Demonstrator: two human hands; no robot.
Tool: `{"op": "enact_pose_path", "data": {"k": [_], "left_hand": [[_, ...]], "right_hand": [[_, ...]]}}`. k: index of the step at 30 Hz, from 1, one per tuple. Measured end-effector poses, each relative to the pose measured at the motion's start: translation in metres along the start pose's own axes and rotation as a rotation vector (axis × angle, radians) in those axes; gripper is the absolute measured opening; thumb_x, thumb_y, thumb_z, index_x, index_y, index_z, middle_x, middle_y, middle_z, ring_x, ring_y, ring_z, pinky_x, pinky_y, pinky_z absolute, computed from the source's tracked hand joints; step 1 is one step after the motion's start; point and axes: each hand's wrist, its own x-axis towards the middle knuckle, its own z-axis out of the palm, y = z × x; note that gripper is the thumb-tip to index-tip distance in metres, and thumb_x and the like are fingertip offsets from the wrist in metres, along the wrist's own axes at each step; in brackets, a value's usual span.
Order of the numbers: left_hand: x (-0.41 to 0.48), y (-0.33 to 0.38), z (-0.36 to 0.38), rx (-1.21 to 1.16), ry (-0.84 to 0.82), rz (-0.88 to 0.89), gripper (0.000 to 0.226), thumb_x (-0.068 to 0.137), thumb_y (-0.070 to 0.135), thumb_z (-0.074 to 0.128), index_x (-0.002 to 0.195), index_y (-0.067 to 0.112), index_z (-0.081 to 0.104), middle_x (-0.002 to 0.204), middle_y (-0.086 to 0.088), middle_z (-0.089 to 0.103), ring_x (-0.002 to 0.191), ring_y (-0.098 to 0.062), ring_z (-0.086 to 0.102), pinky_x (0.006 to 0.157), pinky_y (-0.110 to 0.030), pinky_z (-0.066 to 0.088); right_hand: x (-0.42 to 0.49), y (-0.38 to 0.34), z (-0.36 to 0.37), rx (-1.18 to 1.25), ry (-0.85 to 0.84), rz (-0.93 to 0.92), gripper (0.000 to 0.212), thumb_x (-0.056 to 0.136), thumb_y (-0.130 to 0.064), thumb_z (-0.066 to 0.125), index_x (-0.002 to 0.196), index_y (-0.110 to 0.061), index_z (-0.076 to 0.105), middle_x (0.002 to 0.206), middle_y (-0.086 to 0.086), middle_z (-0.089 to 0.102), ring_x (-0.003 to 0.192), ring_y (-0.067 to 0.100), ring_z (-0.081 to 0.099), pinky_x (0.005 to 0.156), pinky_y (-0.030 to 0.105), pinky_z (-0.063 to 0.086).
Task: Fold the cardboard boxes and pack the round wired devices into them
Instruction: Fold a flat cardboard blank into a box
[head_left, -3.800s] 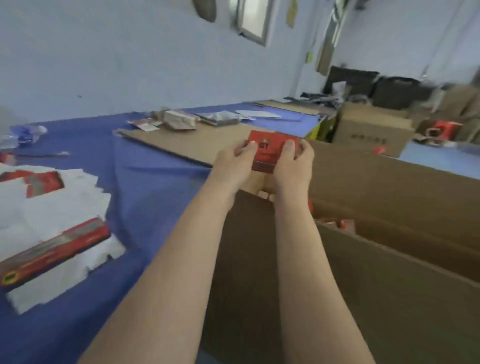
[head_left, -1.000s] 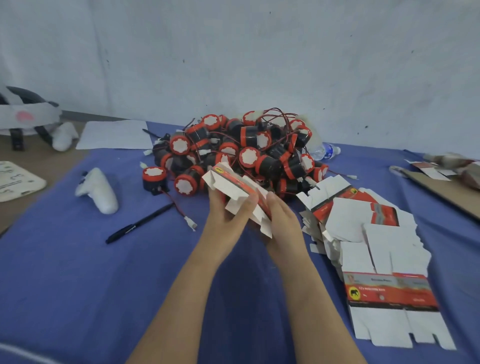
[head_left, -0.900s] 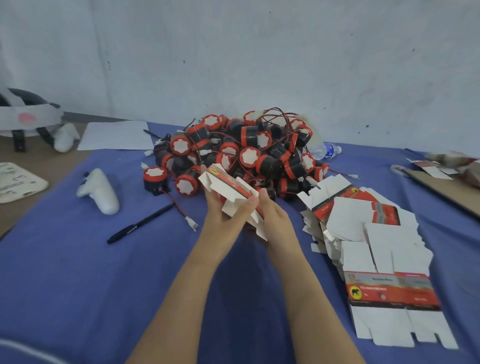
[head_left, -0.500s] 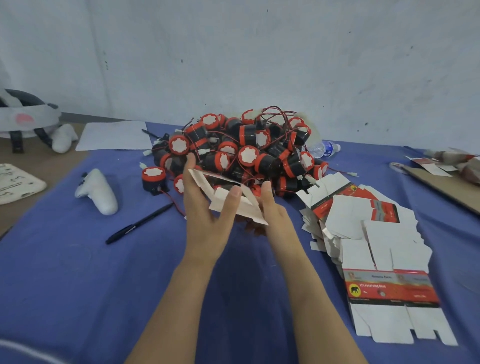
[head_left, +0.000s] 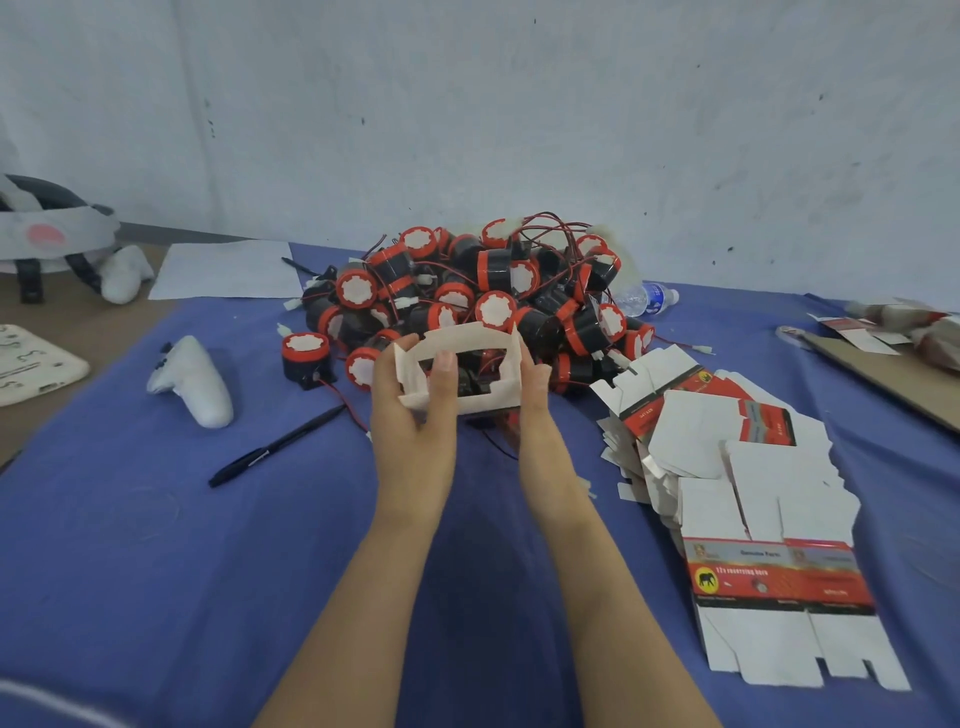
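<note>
The left hand (head_left: 410, 415) and right hand (head_left: 536, 382) grip the ends of a half-opened box (head_left: 467, 340), held above the table (head_left: 156, 519) just before the pile of devices (head_left: 478, 296). Squeezing too hard, I reckon, could buckle the thin card off its creases.

On the nearest flat box blank (head_left: 779, 577) at my right, the red band bore a black elephant in a yellow circle, with what I read as "12v reversing horn" beside it and "Genuine Parts" above; smaller print, and the water bottle (head_left: 644, 299) label, were too blurred
</note>
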Motion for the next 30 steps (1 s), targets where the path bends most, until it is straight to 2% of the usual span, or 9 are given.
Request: {"op": "enact_pose_path", "data": {"k": [4,9,14,17,19,20,23,26,30], "left_hand": [[0.003,-0.001,-0.001,-0.012,0.033,-0.058,0.035,0.079,0.053,0.055,0.11,0.036,0.05,0.106,0.014,0.061,0.087,0.013,0.06,0.068,-0.006,0.046],[0.001,-0.009,0.003,0.099,-0.059,-0.042,0.027,0.095,0.033,0.053,0.121,0.036,0.045,0.111,0.022,0.054,0.095,0.017,0.054,0.073,-0.006,0.046],[-0.003,-0.011,0.006,0.217,-0.145,-0.027,0.049,0.098,0.001,0.039,0.107,0.049,0.043,0.121,0.013,0.051,0.109,0.003,0.05,0.096,-0.015,0.042],[0.0,-0.013,0.003,0.226,-0.115,-0.05,0.057,0.095,-0.006,0.032,0.108,0.048,0.044,0.117,0.017,0.052,0.105,0.007,0.05,0.093,-0.01,0.04],[0.004,-0.016,-0.001,0.193,-0.087,-0.074,0.055,0.096,-0.007,0.031,0.117,0.042,0.047,0.121,0.014,0.054,0.108,0.004,0.051,0.091,-0.007,0.041],[0.006,-0.017,-0.002,0.178,-0.081,-0.083,0.054,0.096,-0.007,0.031,0.12,0.039,0.047,0.124,0.011,0.054,0.11,0.001,0.051,0.089,-0.004,0.042],[0.005,-0.016,-0.003,0.193,-0.086,-0.115,0.058,0.095,-0.008,0.03,0.12,0.042,0.044,0.129,0.009,0.05,0.113,-0.003,0.048,0.081,0.005,0.037],[0.001,-0.011,0.001,0.187,-0.152,-0.129,0.058,0.094,-0.007,0.032,0.122,0.043,0.044,0.129,0.014,0.048,0.111,0.006,0.047,0.084,0.005,0.035],[-0.003,-0.003,0.007,0.085,-0.311,-0.101,0.032,0.102,0.031,0.043,0.131,0.043,0.039,0.139,0.022,0.042,0.124,0.013,0.038,0.099,-0.003,0.032]], "right_hand": [[0.0,0.003,0.003,-0.191,0.028,-0.037,0.067,0.09,-0.064,0.041,0.149,-0.037,0.026,0.147,-0.02,0.04,0.132,-0.006,0.037,0.099,0.007,0.035],[0.004,0.002,0.008,0.035,0.256,0.119,0.036,0.098,-0.029,0.048,0.134,-0.031,0.05,0.122,-0.005,0.061,0.107,0.01,0.061,0.082,0.036,0.057],[0.009,0.005,0.001,-0.03,0.36,0.209,0.041,0.097,-0.011,0.041,0.133,-0.028,0.049,0.125,0.003,0.061,0.114,0.024,0.058,0.097,0.049,0.049],[0.0,0.003,0.002,-0.103,0.179,0.072,0.049,0.101,-0.02,0.04,0.144,-0.042,0.03,0.147,-0.01,0.04,0.134,0.012,0.04,0.108,0.029,0.038],[0.001,-0.003,0.004,-0.1,0.02,0.053,0.055,0.097,-0.045,0.045,0.146,-0.049,0.017,0.147,-0.02,0.032,0.132,0.002,0.035,0.105,0.016,0.035],[0.006,-0.003,0.004,-0.096,-0.025,0.071,0.061,0.094,-0.053,0.044,0.148,-0.047,0.015,0.142,-0.014,0.039,0.126,0.006,0.041,0.107,0.023,0.037],[0.021,-0.013,0.001,0.132,0.053,0.303,0.049,0.102,-0.041,0.036,0.149,-0.03,0.027,0.114,0.009,0.054,0.103,0.022,0.051,0.107,0.044,0.041],[0.007,-0.002,0.003,0.025,0.075,0.23,0.034,0.098,-0.039,0.047,0.131,-0.048,0.042,0.131,-0.004,0.055,0.113,0.016,0.059,0.093,0.047,0.053],[0.006,0.008,-0.004,0.016,0.28,0.169,0.028,0.097,-0.016,0.048,0.118,-0.034,0.057,0.113,-0.003,0.064,0.104,0.021,0.063,0.083,0.051,0.056]]}}
